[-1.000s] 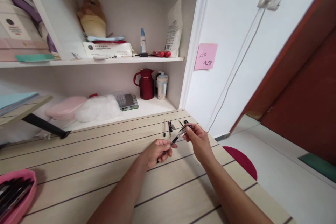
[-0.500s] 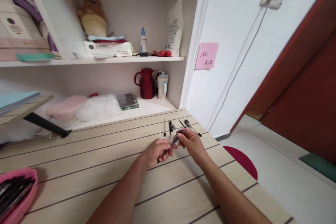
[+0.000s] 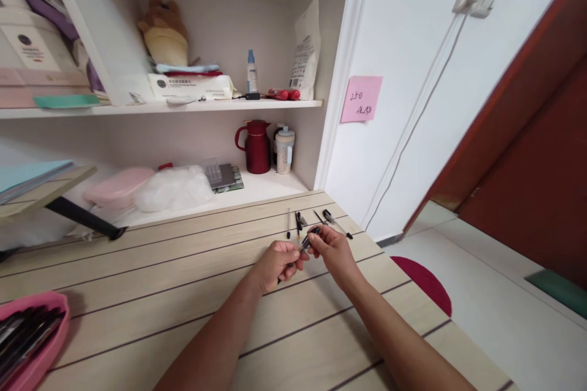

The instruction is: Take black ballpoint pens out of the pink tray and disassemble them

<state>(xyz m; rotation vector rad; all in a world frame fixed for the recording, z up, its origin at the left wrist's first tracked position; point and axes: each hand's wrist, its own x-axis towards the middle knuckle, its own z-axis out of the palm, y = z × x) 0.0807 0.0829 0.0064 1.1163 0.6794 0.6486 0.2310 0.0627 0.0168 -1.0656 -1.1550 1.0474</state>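
Note:
Between my two hands is a pen (image 3: 306, 243) with a clear barrel and black ends, tilted up to the right. My left hand (image 3: 279, 264) is closed round its lower part, and a black tip sticks out below the fingers. At the upper black end, the fingers of my right hand (image 3: 331, 250) pinch the pen. Just beyond my hands lie pen parts: a thin clear tube (image 3: 288, 223) with a black end, a black cap (image 3: 300, 220), a slim dark refill (image 3: 298, 229) and a clear barrel with black ends (image 3: 338, 223).
A pink pen case (image 3: 62, 324) holding several dark pens sits at the left front of the striped table (image 3: 183, 299). Behind, the shelf holds a red jug (image 3: 257, 146), a cup (image 3: 285, 151) and a white plastic bundle (image 3: 174, 188). A small stand (image 3: 82, 217) rises at left.
My hands have come slightly closer together on the pen, and less of its lower end shows. The view has shifted a little. The loose parts lie as before.

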